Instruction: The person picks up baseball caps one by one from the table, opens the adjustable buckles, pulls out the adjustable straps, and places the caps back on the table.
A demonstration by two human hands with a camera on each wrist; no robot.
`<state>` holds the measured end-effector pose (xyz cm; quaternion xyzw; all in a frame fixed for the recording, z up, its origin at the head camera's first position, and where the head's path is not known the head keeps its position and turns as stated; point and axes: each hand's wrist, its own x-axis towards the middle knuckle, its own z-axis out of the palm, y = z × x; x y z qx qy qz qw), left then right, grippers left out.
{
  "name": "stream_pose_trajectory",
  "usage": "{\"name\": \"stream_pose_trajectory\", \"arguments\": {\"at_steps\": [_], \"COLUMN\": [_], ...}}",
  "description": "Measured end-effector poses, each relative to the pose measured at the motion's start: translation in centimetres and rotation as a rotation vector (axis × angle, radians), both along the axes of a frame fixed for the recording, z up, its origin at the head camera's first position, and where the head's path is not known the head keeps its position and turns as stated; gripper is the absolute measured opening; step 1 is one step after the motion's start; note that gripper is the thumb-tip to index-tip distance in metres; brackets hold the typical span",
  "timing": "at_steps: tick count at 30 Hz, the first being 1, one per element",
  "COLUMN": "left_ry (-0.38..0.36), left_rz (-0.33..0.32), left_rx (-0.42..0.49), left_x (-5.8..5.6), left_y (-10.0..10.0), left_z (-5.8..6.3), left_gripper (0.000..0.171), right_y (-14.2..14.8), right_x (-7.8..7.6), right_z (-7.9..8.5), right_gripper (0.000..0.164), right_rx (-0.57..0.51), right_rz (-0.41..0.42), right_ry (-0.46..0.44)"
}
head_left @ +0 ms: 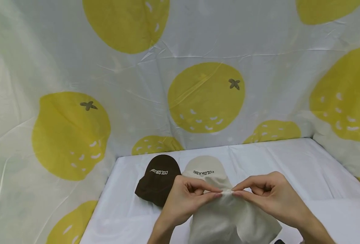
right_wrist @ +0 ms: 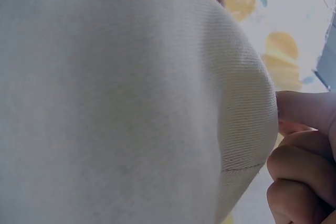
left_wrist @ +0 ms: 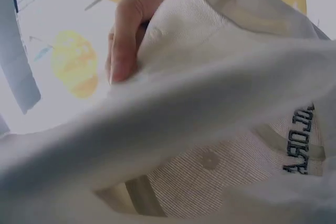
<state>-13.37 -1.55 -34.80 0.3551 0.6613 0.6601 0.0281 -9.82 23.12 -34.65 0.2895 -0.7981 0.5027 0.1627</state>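
Note:
A soft cream cloth (head_left: 216, 220) hangs in folds between my hands, its upper edge bunched where they meet. My left hand (head_left: 184, 198) pinches that edge between thumb and forefinger. From the other side my right hand (head_left: 272, 195) pinches it too, with both sets of fingertips nearly touching. Just behind lies a cream cap (head_left: 205, 164) marked COLORADO, the lettering upside down from here, its nearer part covered by cloth and hands. In the left wrist view, the embroidery (left_wrist: 300, 140) and an eyelet (left_wrist: 210, 159) show below a blurred band of cloth. Twill fabric (right_wrist: 247, 108) fills much of the right wrist view.
Left of the cream cap is a dark brown COLORADO cap (head_left: 159, 179), close beside my left hand. Everything rests on a white-covered table (head_left: 289, 162). Lemon-print sheeting (head_left: 131, 101) rises behind and at both sides. A small black object (head_left: 279, 241) shows at the bottom edge.

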Motion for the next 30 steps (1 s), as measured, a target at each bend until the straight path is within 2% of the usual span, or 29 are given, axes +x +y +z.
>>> {"name": "stream_pose_trajectory", "arguments": {"at_steps": [5, 11, 15, 18, 23, 27, 30], "left_ry": [-0.090, -0.052, -0.054, -0.052, -0.078, -0.092, -0.085], "left_rz": [0.072, 0.083, 0.084, 0.116, 0.158, 0.168, 0.182], "left_rx": [-0.139, -0.238, -0.275, -0.300, -0.306, -0.300, -0.289], "left_x": [-0.7, -3.1, -4.8, -6.4, -10.2, -13.1, -14.7], "left_y": [1.9, 5.2, 7.1, 8.3, 10.3, 12.0, 13.1], "left_z": [1.7, 3.2, 4.0, 4.5, 4.2, 3.2, 2.5], "left_gripper": [0.007, 0.005, 0.004, 0.004, 0.004, 0.005, 0.006], "right_y": [1.6, 4.6, 6.3, 7.2, 8.6, 9.7, 10.6], "right_x": [-0.4, -2.0, -3.5, -5.0, -8.3, -10.7, -12.3], "right_z": [0.9, 1.8, 2.3, 2.7, 2.8, 2.2, 1.9], "right_gripper": [0.026, 0.018, 0.011, 0.007, 0.018, 0.024, 0.028], "right_rx": [0.000, 0.010, 0.036, 0.068, 0.101, 0.096, 0.090], "right_rz": [-0.068, -0.177, -0.241, -0.306, -0.356, -0.384, -0.398], "right_ry": [-0.027, -0.088, -0.115, -0.156, -0.234, -0.276, -0.294]}}
